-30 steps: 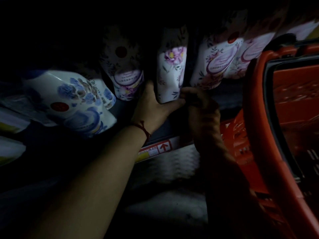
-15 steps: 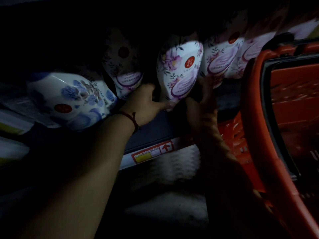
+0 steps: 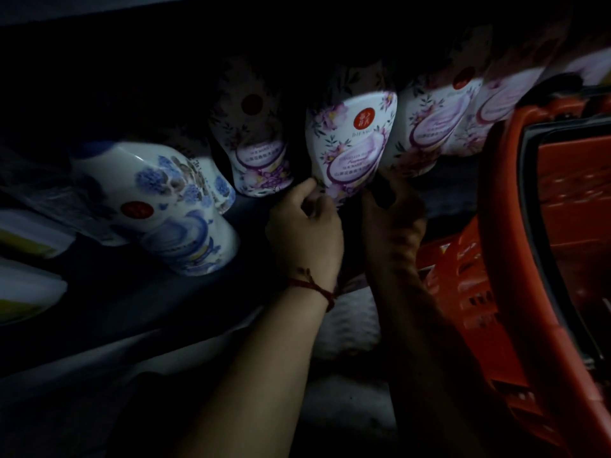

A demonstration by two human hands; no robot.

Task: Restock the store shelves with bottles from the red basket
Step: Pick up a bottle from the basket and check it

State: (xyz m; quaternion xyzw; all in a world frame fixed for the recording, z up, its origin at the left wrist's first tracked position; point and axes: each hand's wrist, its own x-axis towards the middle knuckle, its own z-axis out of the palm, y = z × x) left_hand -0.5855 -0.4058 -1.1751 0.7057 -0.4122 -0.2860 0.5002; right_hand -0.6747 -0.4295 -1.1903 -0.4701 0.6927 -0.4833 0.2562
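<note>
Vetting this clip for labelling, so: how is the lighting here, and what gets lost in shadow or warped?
Head view: very dim, with one patch of light on the white purple-flowered bottle, the white blue-flowered bottle and the left hand; head view: the right hand and the bottles' tops are nearly lost in shadow; head view: wide-angle bending curves the rim of the red plastic basket.

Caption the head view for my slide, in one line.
Left hand pinches and right hand touches the base of a white purple-flowered plastic bottle on the dark shelf, beside the red plastic basket.
</note>
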